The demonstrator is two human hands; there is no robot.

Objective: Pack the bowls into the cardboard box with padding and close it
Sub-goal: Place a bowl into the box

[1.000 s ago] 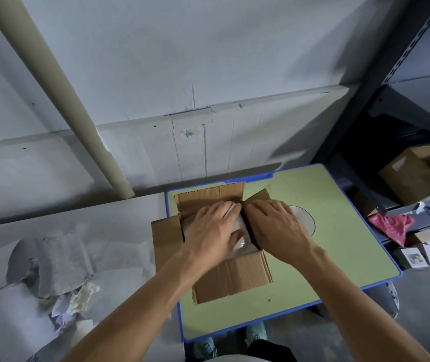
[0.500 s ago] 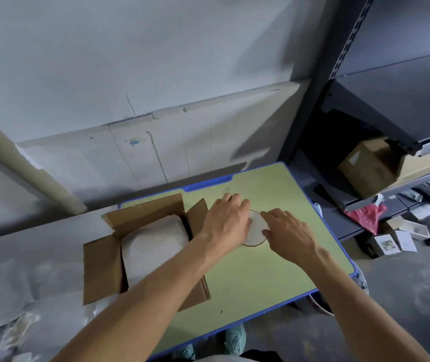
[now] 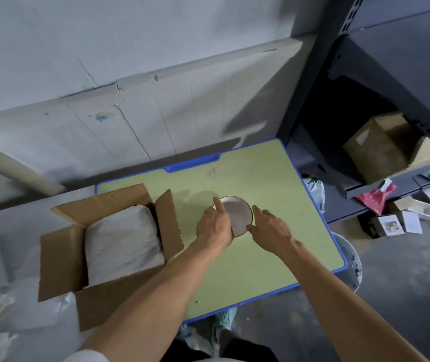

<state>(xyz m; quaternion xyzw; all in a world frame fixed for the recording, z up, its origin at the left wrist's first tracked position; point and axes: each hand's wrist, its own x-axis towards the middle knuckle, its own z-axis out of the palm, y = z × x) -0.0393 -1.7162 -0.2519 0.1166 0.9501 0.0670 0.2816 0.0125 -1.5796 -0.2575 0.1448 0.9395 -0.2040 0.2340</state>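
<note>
Slid leftward, left hand (image 3: 213,227) grip pinches the bowl (image 3: 238,212); right hand (image 3: 271,228), released, touches it.

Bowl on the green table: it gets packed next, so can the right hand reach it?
Probably yes: the right hand sits beside the bowl, nothing between; the left hand grips only its opposite edge.

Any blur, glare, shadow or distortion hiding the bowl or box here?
Head view: soft throughout, most smeared at the top corners; wide-angle bending slants the shelf rack; no glare; the left hand and right hand cast a faint shadow on the table beyond the bowl; bowl rim and cardboard box are readable.
</note>
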